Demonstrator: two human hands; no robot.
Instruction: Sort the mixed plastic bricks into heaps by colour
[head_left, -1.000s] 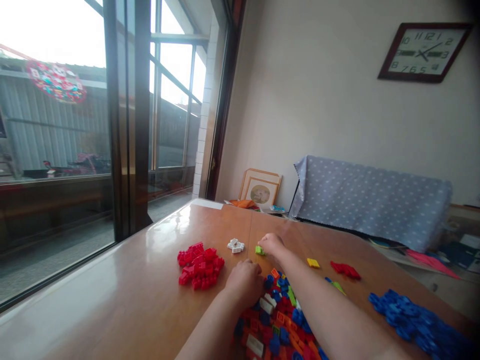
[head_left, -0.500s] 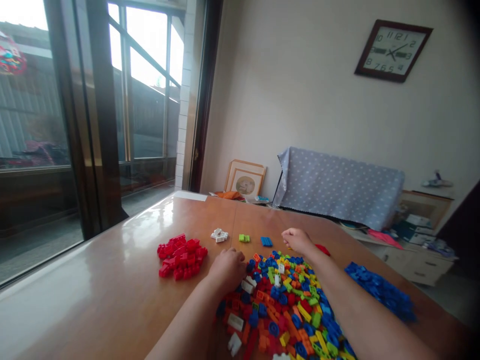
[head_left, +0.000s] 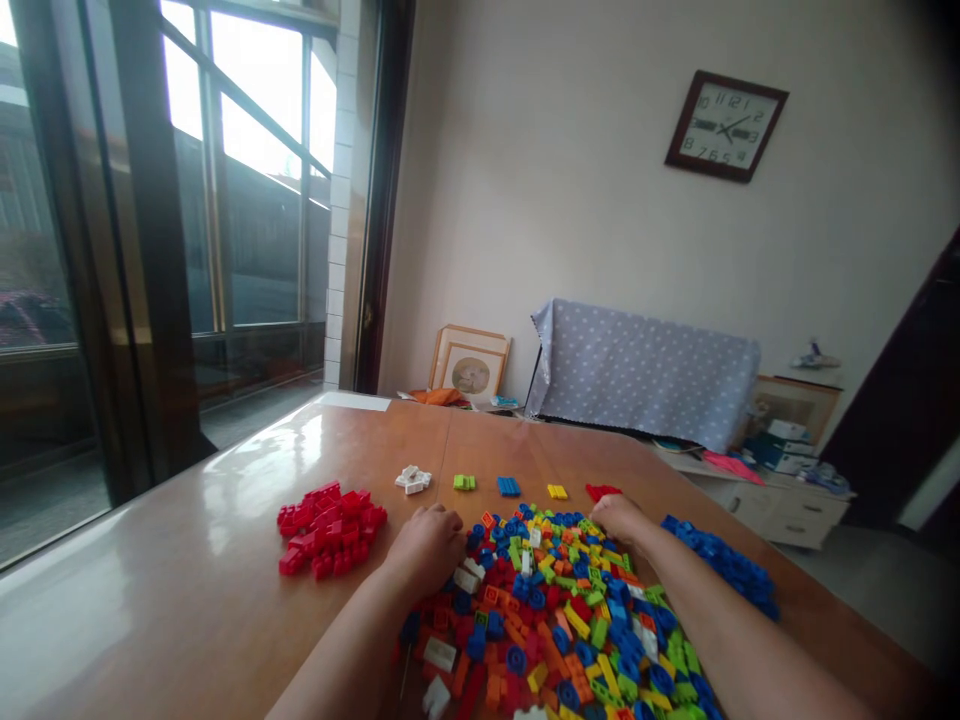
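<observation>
Bricks (head_left: 576,620) on shiny table (head_left: 217,600) (clock (head_left: 724,126) beyond)

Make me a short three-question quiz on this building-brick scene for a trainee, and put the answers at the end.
1. Multiple choice: what colour is the large brick pile to the left of the left hand?
A) blue
B) red
C) yellow

2. True or false: the wall clock hangs lower than the polka-dot cloth.

3. Fill in: the yellow bricks lie between the small blue cluster and the end cluster by the right hand, which is coloured ____.

Key: 1. B; 2. False, it hangs higher; 3. red.
</observation>
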